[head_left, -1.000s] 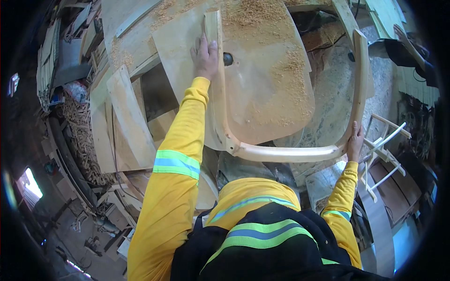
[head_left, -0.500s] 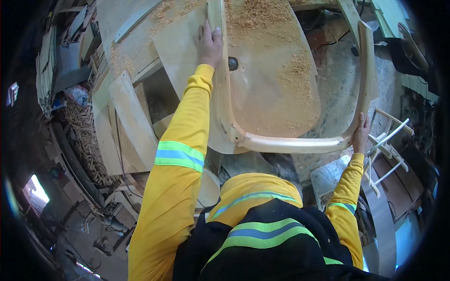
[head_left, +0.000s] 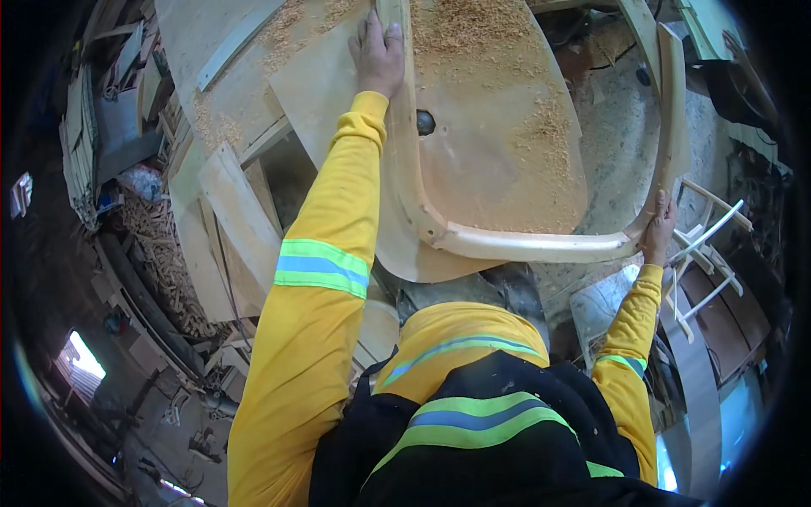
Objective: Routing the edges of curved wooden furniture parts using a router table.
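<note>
Farther forward over the rounded, dust-coated worktop [head_left: 507,182], within a cluttered workshop [head_left: 160,422], the smooth U-shaped wooden frame [head_left: 532,247] has shifted. Right hand [head_left: 659,226] grips its near-right corner [head_left: 627,246]; left hand [head_left: 378,57] lies, fingers extended, against the left rail [head_left: 404,160]. Loose shavings [head_left: 465,25] lie beyond a dark hole [head_left: 425,122].

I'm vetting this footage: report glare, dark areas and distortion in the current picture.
Head view: the round fisheye edge leaves the corners black; head view, lower left: an opening washes out white amid gloom; head view, centre: the frame is clearly lit.
</note>
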Motion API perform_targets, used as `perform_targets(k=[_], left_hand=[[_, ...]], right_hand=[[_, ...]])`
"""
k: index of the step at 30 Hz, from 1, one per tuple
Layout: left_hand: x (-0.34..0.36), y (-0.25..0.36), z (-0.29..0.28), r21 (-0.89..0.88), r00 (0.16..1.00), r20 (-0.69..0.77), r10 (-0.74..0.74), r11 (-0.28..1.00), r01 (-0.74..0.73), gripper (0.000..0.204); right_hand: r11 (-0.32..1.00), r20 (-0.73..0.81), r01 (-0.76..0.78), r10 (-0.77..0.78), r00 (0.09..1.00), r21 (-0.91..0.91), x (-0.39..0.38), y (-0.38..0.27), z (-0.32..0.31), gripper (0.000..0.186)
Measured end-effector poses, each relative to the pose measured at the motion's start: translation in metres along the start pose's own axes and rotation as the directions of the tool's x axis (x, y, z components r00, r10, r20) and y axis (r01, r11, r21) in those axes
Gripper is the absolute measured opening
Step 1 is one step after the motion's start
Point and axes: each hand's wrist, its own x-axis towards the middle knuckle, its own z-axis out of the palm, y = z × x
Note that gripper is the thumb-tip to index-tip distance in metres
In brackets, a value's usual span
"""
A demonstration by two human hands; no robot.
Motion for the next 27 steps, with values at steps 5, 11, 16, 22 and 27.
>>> perform_targets(k=[5, 11, 16, 22, 27], left_hand=[[0.022, -0.017, 0.007, 0.007, 0.999, 0.037, 0.036, 0.999, -0.036, 0.06], [0.038, -0.016, 0.017, -0.001, 0.995, 0.101, -0.011, 1.0, 0.011, 0.065], [0.061, -0.021, 0.026, -0.02, 0.997, 0.076, -0.025, 0.999, 0.027, 0.054], [0.077, -0.004, 0.033, -0.006, 0.996, 0.089, 0.013, 1.0, -0.012, 0.05], [0.088, -0.014, 0.041, -0.004, 0.986, 0.132, 0.105, 0.994, -0.106, 0.068]], right_hand=[[0.998, -0.169, -0.05, 0.045, 0.985, -0.026, -0.002, -0.001, 0.013, 0.067], [0.995, -0.184, -0.044, 0.028, 0.983, -0.087, -0.008, -0.013, 0.02, 0.068], [0.996, -0.178, -0.036, 0.021, 0.984, -0.083, 0.001, 0.006, 0.013, 0.065], [0.98, -0.157, -0.151, 0.171, 0.973, 0.13, -0.013, -0.003, 0.018, 0.058], [0.986, -0.189, -0.144, 0.157, 0.969, 0.084, -0.018, -0.012, 0.028, 0.055]])
